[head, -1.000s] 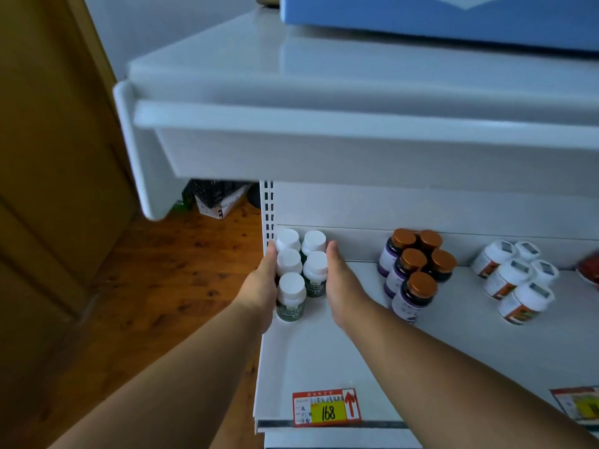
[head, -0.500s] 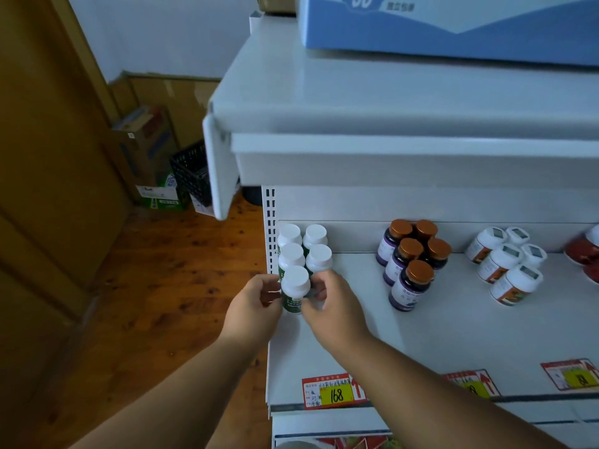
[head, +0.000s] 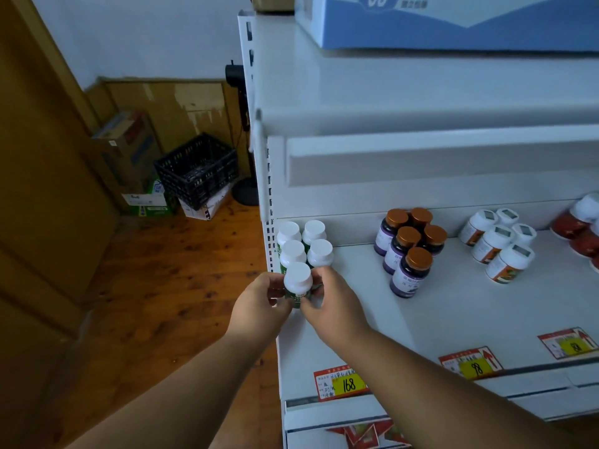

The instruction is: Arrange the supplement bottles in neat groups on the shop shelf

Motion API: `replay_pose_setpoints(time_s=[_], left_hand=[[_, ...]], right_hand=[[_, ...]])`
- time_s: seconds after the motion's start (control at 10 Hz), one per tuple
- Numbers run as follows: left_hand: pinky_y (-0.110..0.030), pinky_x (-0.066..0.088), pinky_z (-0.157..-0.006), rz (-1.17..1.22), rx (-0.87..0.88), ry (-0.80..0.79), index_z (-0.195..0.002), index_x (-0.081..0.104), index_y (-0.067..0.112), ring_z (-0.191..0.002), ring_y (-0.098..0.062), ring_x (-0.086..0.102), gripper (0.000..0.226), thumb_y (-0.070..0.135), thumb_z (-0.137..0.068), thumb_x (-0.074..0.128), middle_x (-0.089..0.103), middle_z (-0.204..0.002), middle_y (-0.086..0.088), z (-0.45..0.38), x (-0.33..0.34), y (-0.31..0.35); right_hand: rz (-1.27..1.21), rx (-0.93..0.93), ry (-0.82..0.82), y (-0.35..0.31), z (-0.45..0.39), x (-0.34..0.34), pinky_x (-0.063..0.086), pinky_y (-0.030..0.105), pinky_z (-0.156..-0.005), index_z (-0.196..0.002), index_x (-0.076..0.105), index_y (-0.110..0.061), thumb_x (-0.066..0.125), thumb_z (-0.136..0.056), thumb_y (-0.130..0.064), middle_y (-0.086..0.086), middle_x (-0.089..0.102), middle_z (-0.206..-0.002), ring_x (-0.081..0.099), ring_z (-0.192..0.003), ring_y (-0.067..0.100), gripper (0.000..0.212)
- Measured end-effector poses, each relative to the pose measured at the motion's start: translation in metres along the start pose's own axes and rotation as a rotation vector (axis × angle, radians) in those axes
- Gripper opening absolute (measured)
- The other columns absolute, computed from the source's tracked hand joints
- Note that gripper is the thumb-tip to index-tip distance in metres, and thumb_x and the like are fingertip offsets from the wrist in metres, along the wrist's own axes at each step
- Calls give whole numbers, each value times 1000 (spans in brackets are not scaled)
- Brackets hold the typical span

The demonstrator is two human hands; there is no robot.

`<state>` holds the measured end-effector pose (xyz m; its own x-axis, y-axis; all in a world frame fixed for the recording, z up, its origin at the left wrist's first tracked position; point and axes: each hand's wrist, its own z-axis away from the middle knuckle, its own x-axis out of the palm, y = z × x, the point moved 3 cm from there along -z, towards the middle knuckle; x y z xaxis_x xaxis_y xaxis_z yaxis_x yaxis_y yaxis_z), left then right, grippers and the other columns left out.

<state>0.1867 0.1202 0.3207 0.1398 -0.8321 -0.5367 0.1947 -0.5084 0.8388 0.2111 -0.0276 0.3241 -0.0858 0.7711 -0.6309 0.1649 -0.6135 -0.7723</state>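
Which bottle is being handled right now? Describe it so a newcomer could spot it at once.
Start at the white shop shelf and go to its far left end, where a cluster of white-capped green bottles stands. The front bottle is the one: it stands alone ahead of two pairs, pinched between the left hand and right hand.

We read "168" handwritten on the yellow price tag at the shelf's front edge, "98" on the next tag along, and a large "50" on the blue box above. The bottle labels are too small to read.
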Motion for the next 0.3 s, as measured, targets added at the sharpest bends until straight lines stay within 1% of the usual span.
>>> replay_pose_setpoints(time_s=[0.1,0.2,0.3], left_hand=[[-25,57,-85,8,8,-5,-108,59,36,-95,0,63,30,18,-88,73,65,-99,22,0,-3,0],[-26,57,-87,7,5,2,-112,59,34,-94,2,62,31,22,-87,74,64,-100,22,4,-5,-1],[-27,57,-84,11,-12,62,-113,57,31,-93,-1,62,35,26,-84,77,63,-100,18,10,-11,0]], right_hand=[[20,19,7,1,1,1,53,30,-88,-116,55,-25,75,-84,-27,-7,63,-116,61,-103,12,38],[45,54,12,-2,7,-2,52,32,-91,-117,55,-23,76,-83,-28,-5,62,-117,60,-107,15,40],[24,75,57,-6,8,-4,51,33,-93,-121,54,-22,75,-83,-28,-4,61,-120,59,-111,16,44]])
